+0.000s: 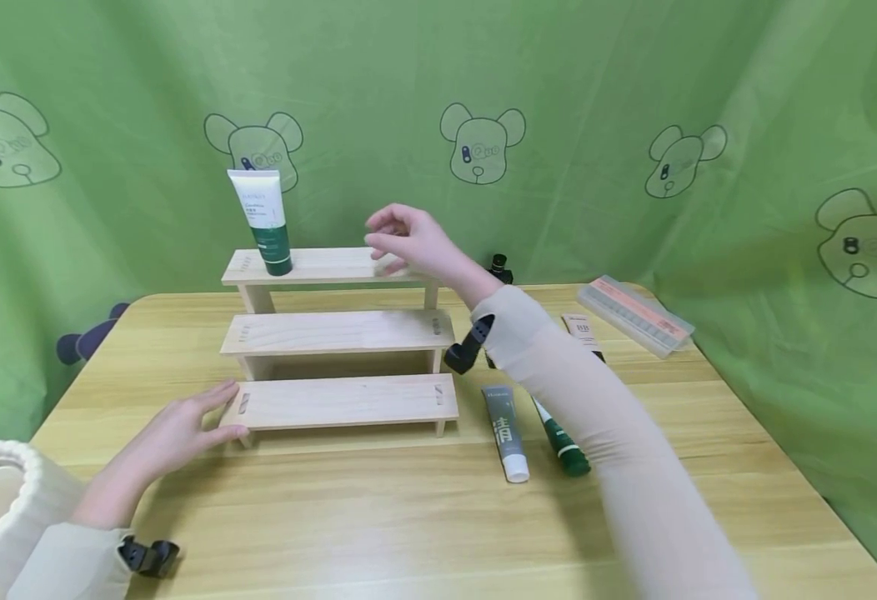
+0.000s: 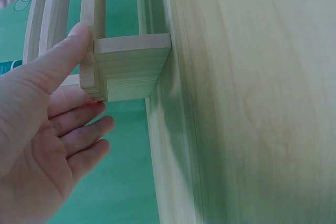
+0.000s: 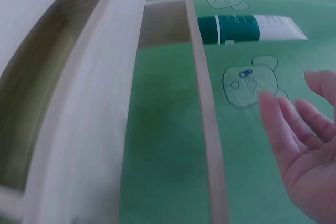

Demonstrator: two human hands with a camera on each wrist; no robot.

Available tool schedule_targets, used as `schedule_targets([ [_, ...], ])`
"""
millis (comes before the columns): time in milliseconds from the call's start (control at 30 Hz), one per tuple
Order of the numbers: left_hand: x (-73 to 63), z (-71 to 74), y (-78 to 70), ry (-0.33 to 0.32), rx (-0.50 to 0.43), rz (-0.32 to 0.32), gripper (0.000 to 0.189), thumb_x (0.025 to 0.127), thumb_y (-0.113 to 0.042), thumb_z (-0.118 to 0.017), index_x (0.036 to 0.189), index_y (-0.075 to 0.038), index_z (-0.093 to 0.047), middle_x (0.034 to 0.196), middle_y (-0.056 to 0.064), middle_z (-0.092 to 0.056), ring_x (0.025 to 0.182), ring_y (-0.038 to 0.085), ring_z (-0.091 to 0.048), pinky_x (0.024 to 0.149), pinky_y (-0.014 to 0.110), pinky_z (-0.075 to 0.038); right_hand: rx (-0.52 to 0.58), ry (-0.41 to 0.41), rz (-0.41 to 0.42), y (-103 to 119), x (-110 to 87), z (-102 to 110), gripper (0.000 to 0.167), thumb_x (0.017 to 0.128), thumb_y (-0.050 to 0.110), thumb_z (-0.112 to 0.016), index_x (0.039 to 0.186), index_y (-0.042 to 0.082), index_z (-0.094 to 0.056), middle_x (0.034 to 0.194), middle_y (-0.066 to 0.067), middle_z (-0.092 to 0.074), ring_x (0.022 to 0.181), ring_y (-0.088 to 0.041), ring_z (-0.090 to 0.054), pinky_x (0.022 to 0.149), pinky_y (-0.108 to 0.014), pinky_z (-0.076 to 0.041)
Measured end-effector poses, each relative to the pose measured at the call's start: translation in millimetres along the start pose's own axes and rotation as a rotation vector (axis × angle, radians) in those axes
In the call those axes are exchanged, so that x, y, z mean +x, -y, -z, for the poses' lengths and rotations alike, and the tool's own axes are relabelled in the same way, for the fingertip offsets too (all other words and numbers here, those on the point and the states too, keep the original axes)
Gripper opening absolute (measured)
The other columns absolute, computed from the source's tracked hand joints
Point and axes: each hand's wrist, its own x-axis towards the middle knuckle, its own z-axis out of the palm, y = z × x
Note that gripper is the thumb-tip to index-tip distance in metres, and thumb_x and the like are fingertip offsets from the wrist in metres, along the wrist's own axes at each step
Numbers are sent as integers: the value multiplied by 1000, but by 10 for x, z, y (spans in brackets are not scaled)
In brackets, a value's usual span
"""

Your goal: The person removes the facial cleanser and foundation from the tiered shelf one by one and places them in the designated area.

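A three-tier wooden display shelf (image 1: 341, 402) stands on the table. My left hand (image 1: 176, 433) holds the left end of its lowest tier; in the left wrist view, the thumb (image 2: 79, 32) and index finger lie on either side of the board's corner (image 2: 93, 74). My right hand (image 1: 412, 239) hovers over the right end of the top tier, its fingers loosely bent around nothing. At the left of that tier a white and green squeeze tube (image 1: 264, 221) stands on its cap. The right wrist view shows this tube (image 3: 239, 29) beyond the hand (image 3: 310, 150).
Right of the shelf lie a grey tube (image 1: 504, 429) and a green tube (image 1: 566, 446), partly under my right forearm. Behind them are a small BB box (image 1: 579, 329), a clear plastic case (image 1: 633, 315) and a black bottle (image 1: 498, 267). A white fluffy basket (image 1: 22, 500) sits at left.
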Motion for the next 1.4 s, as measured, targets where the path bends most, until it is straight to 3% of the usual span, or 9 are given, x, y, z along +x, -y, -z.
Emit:
schedule_targets([
  [300,-5,-4,8,9,-7,11,75,83,-42,-65,132,9,-40,135,28,-37,118,49,-37,98,59,-30,2,16,70,208,219,-296,36,88,10,-63,120,1,-51,107,-10,-57,95,-23,-57,69,-33,-56],
  [600,-11,6,-18,2,-6,-4,75,82,-40,-66,131,10,-41,134,29,-37,117,50,-38,97,59,-30,-24,-5,98,526,346,-463,41,89,9,-62,127,7,-49,114,-9,-56,98,-20,-58,67,-31,-56],
  [867,-5,0,-12,-2,-6,-15,74,82,-38,-68,130,11,-42,134,30,-38,118,50,-38,97,59,-30,-67,-3,135,606,519,-579,46,87,10,-64,130,12,-49,118,-8,-53,98,-17,-58,65,-30,-56],
  [1100,1,5,-21,-5,-10,-20,74,82,-39,-67,130,11,-42,134,30,-37,118,50,-38,98,59,-30,-133,27,94,610,535,-645,58,88,12,-63,139,23,-41,126,-6,-49,101,-15,-57,69,-30,-55],
  [1400,-10,9,-36,-2,-6,-13,74,82,-39,-67,131,11,-41,135,29,-37,118,50,-38,98,59,-30,-205,11,94,560,534,-694,57,89,11,-61,141,21,-38,120,-4,-51,99,-14,-57,68,-28,-54],
])
